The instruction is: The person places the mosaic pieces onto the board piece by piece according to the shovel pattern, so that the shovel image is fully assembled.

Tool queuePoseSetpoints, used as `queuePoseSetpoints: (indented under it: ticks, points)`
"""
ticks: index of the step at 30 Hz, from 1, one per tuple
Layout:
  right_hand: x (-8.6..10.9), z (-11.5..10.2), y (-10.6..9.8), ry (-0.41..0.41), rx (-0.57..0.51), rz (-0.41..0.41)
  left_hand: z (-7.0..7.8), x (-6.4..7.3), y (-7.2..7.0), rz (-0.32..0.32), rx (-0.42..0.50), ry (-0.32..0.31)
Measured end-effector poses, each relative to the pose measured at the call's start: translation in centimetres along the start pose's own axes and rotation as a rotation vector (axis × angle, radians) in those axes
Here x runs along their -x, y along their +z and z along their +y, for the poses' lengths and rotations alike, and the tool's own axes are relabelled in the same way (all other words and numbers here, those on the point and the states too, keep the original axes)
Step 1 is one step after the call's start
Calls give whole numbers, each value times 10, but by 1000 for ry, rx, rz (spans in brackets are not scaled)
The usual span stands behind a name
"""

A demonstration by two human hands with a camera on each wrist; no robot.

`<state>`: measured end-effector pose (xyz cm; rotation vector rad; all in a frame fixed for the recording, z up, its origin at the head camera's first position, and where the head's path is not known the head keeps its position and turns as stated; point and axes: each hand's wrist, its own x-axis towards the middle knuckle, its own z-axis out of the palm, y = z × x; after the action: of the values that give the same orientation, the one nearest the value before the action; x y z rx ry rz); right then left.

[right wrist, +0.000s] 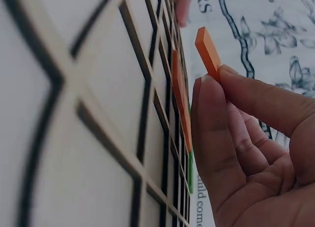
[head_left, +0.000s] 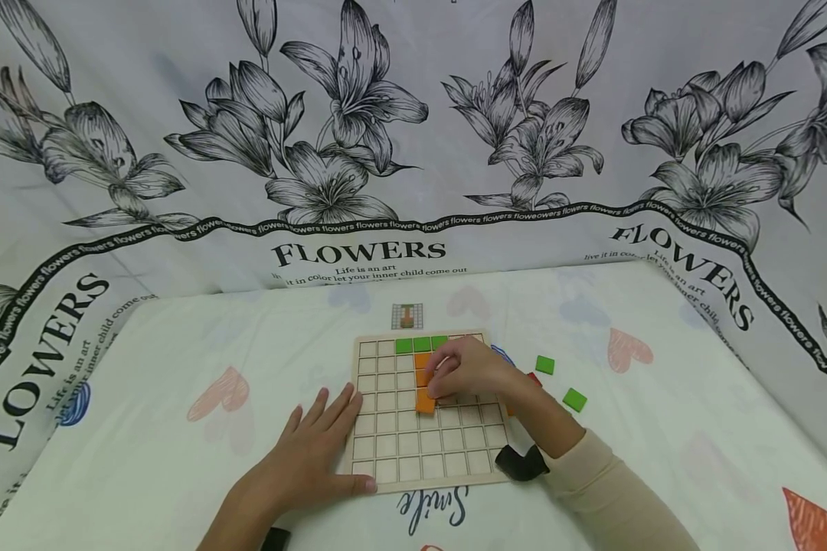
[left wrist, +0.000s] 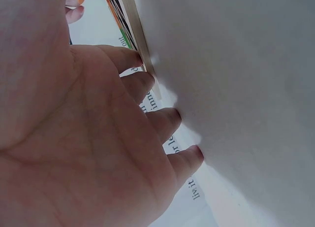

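Left hand [head_left: 310, 455] wide at board [head_left: 397, 444], right hand [head_left: 470, 367] tight on orange tile [right wrist: 208, 52], cells beneath hidden

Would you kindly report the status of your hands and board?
Right hand pinching orange tile over grid board. Left hand spread at board's left edge. Loose green tiles right of board, out of the way.

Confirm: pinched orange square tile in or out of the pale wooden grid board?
Out: right wrist view shows the right hand holding the orange tile clear of the board.
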<state>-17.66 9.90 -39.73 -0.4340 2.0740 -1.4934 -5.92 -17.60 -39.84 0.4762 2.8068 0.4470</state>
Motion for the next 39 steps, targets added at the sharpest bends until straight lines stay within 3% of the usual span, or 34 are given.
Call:
queuePoseSetpoints:
  ticks: [8,19,39]
  points:
    - [0,-3,19,26,34,1,0,0,0,5,2,3]
    - [1,-8,29,-58,287,41,-1,1,-1,14,-5,11]
    - [4,-12,31,-66,254,-54,-2,0,1,22,7,16]
